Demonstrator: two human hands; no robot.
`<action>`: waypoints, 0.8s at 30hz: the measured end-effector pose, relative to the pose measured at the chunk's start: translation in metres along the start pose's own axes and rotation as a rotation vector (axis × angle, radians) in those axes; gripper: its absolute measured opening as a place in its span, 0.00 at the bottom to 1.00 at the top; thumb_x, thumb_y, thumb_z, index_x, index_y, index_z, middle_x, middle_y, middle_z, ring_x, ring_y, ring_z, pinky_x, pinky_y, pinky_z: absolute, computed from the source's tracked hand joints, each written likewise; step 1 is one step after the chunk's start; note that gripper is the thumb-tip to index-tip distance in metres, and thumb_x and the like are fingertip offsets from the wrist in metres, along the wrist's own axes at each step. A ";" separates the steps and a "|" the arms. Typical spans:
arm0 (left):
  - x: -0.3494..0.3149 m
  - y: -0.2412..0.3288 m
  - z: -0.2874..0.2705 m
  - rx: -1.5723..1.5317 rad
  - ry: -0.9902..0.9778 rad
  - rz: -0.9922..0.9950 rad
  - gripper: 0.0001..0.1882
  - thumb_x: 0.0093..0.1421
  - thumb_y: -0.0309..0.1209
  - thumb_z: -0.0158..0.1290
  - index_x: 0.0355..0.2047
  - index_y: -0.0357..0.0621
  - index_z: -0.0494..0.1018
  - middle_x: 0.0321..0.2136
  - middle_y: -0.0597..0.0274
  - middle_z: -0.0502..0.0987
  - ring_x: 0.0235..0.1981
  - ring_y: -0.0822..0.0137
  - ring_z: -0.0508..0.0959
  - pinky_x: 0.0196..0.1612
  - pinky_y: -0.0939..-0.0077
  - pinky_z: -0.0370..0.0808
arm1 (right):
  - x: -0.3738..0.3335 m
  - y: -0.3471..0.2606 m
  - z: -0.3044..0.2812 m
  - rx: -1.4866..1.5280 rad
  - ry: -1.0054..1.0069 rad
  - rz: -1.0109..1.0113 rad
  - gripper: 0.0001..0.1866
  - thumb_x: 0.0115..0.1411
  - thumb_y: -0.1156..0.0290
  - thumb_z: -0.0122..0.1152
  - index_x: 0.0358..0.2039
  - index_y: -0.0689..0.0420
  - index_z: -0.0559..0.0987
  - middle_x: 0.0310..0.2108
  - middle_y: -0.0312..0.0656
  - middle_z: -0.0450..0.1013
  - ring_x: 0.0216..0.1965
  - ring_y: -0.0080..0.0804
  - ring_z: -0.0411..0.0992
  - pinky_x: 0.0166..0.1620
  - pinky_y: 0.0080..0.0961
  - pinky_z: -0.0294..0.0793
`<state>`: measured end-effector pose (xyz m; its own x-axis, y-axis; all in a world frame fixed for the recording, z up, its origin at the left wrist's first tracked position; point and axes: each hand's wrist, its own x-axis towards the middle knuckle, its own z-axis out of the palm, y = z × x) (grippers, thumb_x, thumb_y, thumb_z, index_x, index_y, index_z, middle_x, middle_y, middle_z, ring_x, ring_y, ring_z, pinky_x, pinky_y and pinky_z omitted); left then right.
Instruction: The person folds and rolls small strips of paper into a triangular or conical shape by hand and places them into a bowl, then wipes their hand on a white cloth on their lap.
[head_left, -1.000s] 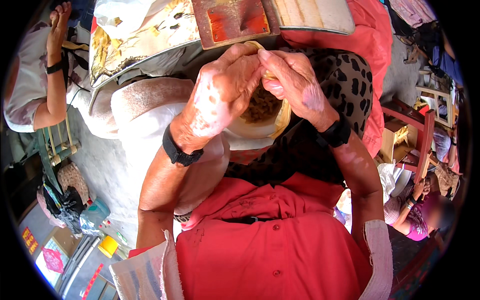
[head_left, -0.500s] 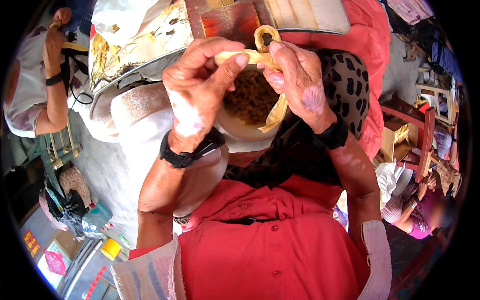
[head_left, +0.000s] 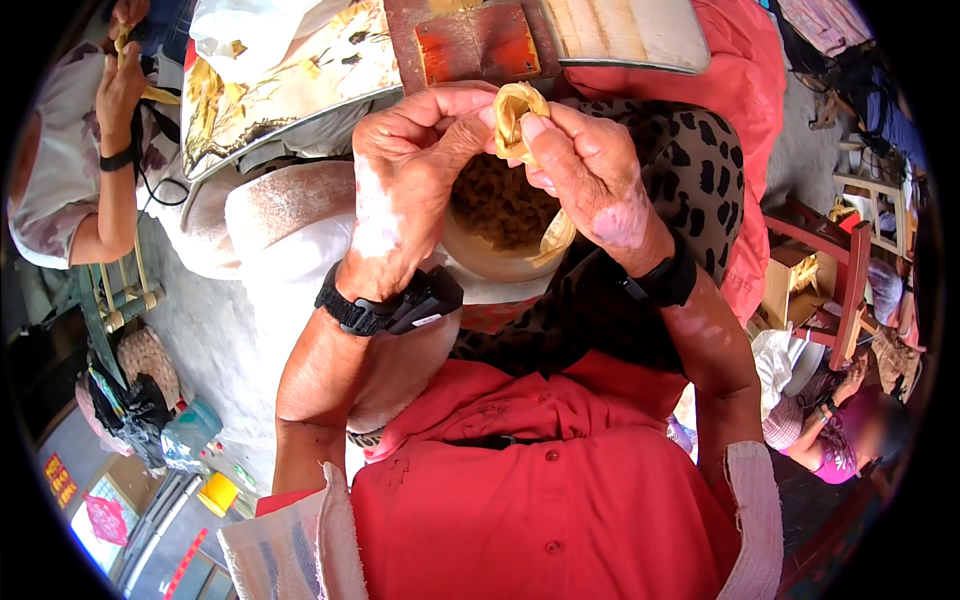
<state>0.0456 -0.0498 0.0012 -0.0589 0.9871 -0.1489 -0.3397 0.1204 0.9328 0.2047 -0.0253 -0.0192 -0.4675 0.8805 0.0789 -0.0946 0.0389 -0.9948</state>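
Note:
A soft, pale yellow strip is bent into a loop between my two hands, above a bowl. My left hand pinches the loop's left side between thumb and fingers. My right hand grips its right side, thumb pressed on the front. The strip's loose tail hangs below my right hand, over the rim of the pale bowl. Many small yellow-brown pieces lie in that bowl, partly hidden by my hands. What the strip is made of cannot be told.
Beyond my hands are a printed tray with yellow scraps, a white plastic bag and a brown board with a red-orange patch. A co-worker's hand holds a similar strip at left. A red wooden stool stands at right.
The strip's free end, earlier stretched left in my left hand, is now drawn in against the loop. My hands have come closer together, and the loop sits lower and faces me.

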 end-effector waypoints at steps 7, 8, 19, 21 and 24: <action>-0.003 0.009 0.007 0.129 -0.019 -0.026 0.07 0.56 0.21 0.54 0.35 0.32 0.77 0.28 0.62 0.79 0.29 0.77 0.76 0.37 0.84 0.73 | 0.002 0.007 0.002 -0.108 0.005 -0.202 0.10 0.62 0.72 0.51 0.25 0.64 0.70 0.15 0.43 0.66 0.15 0.31 0.62 0.20 0.22 0.62; -0.003 0.008 0.005 0.140 -0.029 -0.033 0.07 0.55 0.21 0.55 0.35 0.32 0.77 0.28 0.62 0.79 0.29 0.77 0.76 0.37 0.84 0.73 | 0.002 0.009 0.003 -0.128 0.014 -0.192 0.11 0.62 0.73 0.51 0.24 0.63 0.68 0.15 0.45 0.65 0.15 0.37 0.62 0.20 0.25 0.61; -0.003 0.006 0.000 -0.178 -0.065 -0.084 0.07 0.58 0.21 0.51 0.35 0.31 0.75 0.45 0.55 0.74 0.40 0.73 0.74 0.47 0.80 0.69 | 0.003 0.011 0.011 -0.244 0.069 -0.168 0.14 0.63 0.71 0.49 0.21 0.61 0.64 0.12 0.46 0.58 0.15 0.44 0.59 0.20 0.33 0.58; -0.002 0.008 -0.001 -0.288 -0.108 -0.159 0.06 0.58 0.21 0.50 0.34 0.32 0.75 0.49 0.54 0.71 0.43 0.71 0.73 0.49 0.78 0.67 | 0.000 0.003 0.013 -0.204 0.103 -0.125 0.14 0.63 0.70 0.49 0.22 0.61 0.65 0.12 0.44 0.61 0.15 0.40 0.61 0.20 0.31 0.59; -0.003 0.008 -0.001 -0.408 -0.149 -0.175 0.07 0.57 0.21 0.49 0.35 0.32 0.75 0.50 0.53 0.70 0.43 0.70 0.72 0.50 0.77 0.67 | -0.003 -0.009 0.015 -0.158 0.078 -0.039 0.13 0.64 0.68 0.49 0.24 0.61 0.67 0.13 0.42 0.63 0.15 0.37 0.62 0.21 0.29 0.61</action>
<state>0.0419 -0.0518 0.0090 0.1576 0.9636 -0.2161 -0.6759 0.2648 0.6878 0.1936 -0.0353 -0.0091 -0.3958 0.9107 0.1180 0.0309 0.1417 -0.9894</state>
